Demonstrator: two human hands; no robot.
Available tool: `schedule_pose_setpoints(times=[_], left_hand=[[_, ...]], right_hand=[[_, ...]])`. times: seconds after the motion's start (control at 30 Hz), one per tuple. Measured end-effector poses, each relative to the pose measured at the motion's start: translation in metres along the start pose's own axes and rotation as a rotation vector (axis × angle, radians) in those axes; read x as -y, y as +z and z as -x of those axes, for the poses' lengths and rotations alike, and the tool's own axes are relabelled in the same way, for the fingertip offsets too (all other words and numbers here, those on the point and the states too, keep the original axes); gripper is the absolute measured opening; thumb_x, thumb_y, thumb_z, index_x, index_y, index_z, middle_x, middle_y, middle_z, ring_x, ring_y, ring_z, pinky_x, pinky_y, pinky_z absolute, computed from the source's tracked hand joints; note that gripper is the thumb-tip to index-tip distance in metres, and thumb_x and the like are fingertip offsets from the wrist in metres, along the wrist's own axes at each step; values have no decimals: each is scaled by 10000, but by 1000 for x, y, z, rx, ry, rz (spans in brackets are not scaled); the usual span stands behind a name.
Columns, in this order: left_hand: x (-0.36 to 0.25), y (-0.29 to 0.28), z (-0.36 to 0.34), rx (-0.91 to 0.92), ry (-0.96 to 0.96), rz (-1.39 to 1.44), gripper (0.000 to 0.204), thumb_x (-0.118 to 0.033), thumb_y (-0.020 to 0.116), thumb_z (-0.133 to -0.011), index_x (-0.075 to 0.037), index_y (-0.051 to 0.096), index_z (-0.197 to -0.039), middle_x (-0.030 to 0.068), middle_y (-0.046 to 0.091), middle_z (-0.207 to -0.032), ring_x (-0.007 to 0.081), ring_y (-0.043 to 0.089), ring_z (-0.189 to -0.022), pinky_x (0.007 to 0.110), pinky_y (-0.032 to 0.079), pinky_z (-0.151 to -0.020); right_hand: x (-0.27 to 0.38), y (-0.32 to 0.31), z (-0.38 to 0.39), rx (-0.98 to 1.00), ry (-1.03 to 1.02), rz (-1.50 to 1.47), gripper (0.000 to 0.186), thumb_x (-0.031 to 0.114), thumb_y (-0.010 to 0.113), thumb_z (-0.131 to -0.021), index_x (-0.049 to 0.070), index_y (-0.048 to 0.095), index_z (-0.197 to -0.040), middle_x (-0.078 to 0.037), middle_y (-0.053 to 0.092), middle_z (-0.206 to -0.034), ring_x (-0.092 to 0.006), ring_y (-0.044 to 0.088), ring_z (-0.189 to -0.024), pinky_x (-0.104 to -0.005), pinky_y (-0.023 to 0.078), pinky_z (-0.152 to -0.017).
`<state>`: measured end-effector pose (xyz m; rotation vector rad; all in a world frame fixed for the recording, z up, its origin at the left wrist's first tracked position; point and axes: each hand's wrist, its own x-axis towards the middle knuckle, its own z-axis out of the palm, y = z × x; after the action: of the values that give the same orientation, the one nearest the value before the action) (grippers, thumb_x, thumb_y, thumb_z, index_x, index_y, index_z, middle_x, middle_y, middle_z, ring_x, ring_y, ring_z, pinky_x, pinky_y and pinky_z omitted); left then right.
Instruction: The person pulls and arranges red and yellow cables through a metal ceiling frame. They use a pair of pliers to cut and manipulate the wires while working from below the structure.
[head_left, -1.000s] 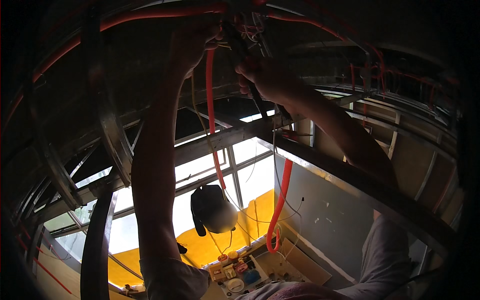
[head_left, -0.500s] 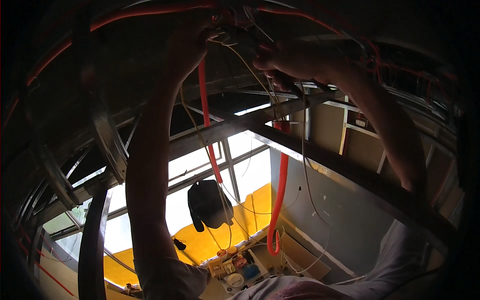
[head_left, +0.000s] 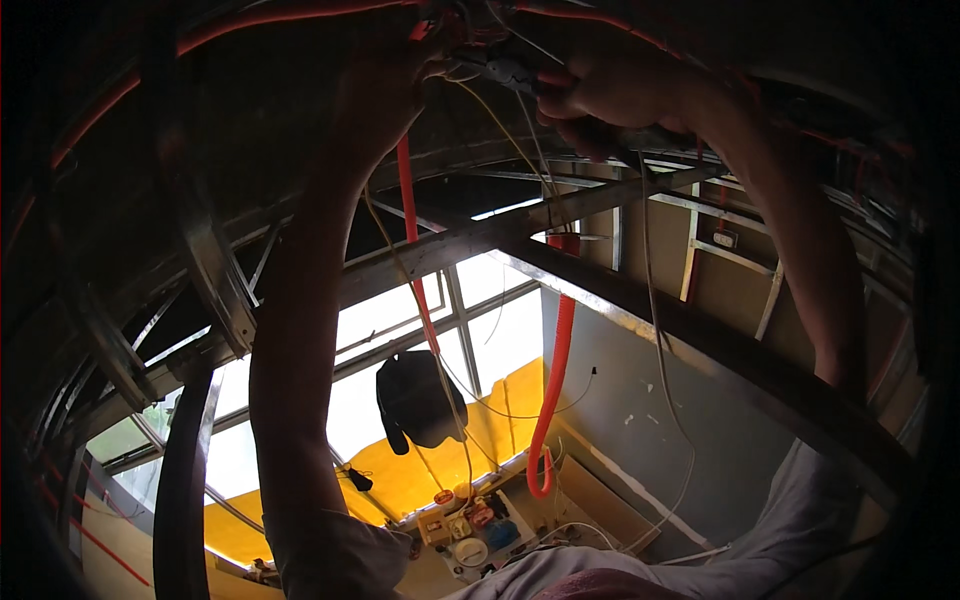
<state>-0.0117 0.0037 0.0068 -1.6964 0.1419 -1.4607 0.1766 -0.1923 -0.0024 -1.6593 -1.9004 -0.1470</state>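
Observation:
Both my arms reach overhead to a dark junction of red conduits and wires (head_left: pixel 480 28) at the top of the view. My right hand (head_left: pixel 625 95) is closed round the handles of a pair of pliers (head_left: pixel 510 72), whose jaws point left toward my other hand. There, my left hand (head_left: pixel 400 85) pinches wire ends beside the junction; its fingertips are in shadow. A yellowish wire (head_left: pixel 495 122) hangs from between the hands. Below my right hand dangles a pale cable (head_left: pixel 650 270). Whether the plier jaws are closed on a wire is too dark to tell.
Metal ceiling beams (head_left: pixel 700 345) cross below my hands, with curved metal channels (head_left: pixel 210 275) at left. Red flexible conduits (head_left: pixel 560 370) hang down. Farther below are a dark jacket (head_left: pixel 415 400) by the window, yellow sheeting (head_left: pixel 510 410) and a cluttered work surface (head_left: pixel 440 565).
My right hand and the pliers have shifted slightly right, and the pliers show more clearly. The pale cable has swung right with them. My left hand stays nearly in place.

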Motion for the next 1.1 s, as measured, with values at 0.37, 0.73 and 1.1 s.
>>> schedule_pose_setpoints(times=[0.37, 0.73, 1.1], left_hand=[[9, 10, 7, 86, 21, -34, 440, -5, 693, -791, -224, 688, -1173, 42, 712, -1023, 221, 686, -898, 367, 573, -757], [-3, 10, 13, 154, 41, -124, 466, -32, 695, -794, -226, 665, -1216, 81, 680, -1071, 243, 676, -959, 378, 576, -774], [-11, 0, 6, 77, -143, 38, 195, -53, 708, -836, -81, 683, -1028, 133, 693, -961, 304, 674, -906, 398, 549, -783]], right_hand=[[21, -4, 7, 85, 86, 60, 229, 196, 530, -1003, 20, 517, -1150, -102, 667, -771, -176, 667, -685, -346, 542, -658], [75, -15, 50, 77, 193, 192, 749, 59, 540, -946, 114, 125, -1567, -163, 668, -906, -196, 618, -725, -376, 502, -620], [-20, 13, -7, 0, 0, 48, 231, 224, 538, -1014, 9, 599, -1072, -72, 681, -793, -151, 678, -741, -328, 536, -700]])
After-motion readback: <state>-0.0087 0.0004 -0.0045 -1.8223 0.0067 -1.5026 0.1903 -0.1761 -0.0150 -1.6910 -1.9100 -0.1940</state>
